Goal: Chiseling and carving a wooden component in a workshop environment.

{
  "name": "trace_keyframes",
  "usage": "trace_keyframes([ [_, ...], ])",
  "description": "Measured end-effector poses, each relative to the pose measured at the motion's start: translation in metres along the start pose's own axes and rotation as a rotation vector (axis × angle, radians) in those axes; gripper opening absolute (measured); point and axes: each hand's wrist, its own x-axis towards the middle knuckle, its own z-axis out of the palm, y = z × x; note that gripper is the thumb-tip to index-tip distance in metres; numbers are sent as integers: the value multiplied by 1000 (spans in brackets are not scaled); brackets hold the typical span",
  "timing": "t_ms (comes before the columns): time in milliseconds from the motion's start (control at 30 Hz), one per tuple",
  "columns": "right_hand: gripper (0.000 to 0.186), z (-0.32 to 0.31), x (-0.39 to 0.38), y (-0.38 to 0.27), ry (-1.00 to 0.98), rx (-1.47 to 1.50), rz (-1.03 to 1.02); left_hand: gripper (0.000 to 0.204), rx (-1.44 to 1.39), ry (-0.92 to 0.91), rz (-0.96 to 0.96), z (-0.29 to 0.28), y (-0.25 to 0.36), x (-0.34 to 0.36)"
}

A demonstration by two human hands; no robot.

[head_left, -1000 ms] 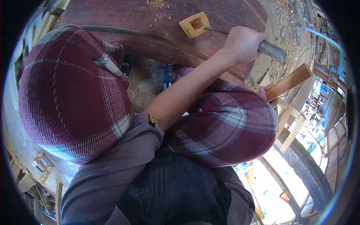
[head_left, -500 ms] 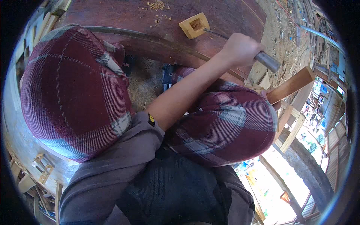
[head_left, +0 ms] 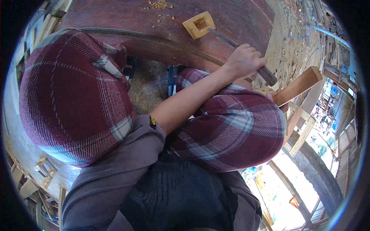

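My left hand (head_left: 245, 62) is wrapped round the handle of a chisel (head_left: 225, 39), its butt sticking out below my fist. The blade slants up and left to a small pale wooden block (head_left: 192, 29) with a rectangular hollow holding chips. The chisel's tip is at the hollow's right edge; whether it touches is too small to tell. Beyond my right knee, my right hand (head_left: 284, 108) is mostly hidden, with only bits of fingers showing round a thick bar of wood (head_left: 298, 86) that points up and right.
The block lies on a dark reddish-brown wooden board (head_left: 127, 17), with wood shavings (head_left: 159, 4) at its far side. My knees in a plaid cloth (head_left: 73, 96) rise on both sides. Timber offcuts (head_left: 302, 133) stand at right, and a small wooden frame (head_left: 45, 171) sits at lower left.
My left hand has shifted slightly down and left, and the chisel's handle end has swung down and left, so the chisel slants more steeply. The block has barely moved.
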Motion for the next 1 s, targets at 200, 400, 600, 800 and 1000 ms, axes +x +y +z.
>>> trace_keyframes([
  [200,70,10,-16,8,163,103,42,12,-67,-116,-75,-12,-1,12],
  [400,68,-23,19,100,184,180,142,14,-114,-123,-154,-23,7,32],
  [600,56,-6,2,4,93,98,11,14,-68,-146,-168,-23,-5,19],
  [800,39,-3,49,-47,-867,-925,260,14,-105,-52,-154,-23,1,25],
  [1000,50,7,1,11,126,126,42,15,-43,-114,-206,-32,-7,24],
])
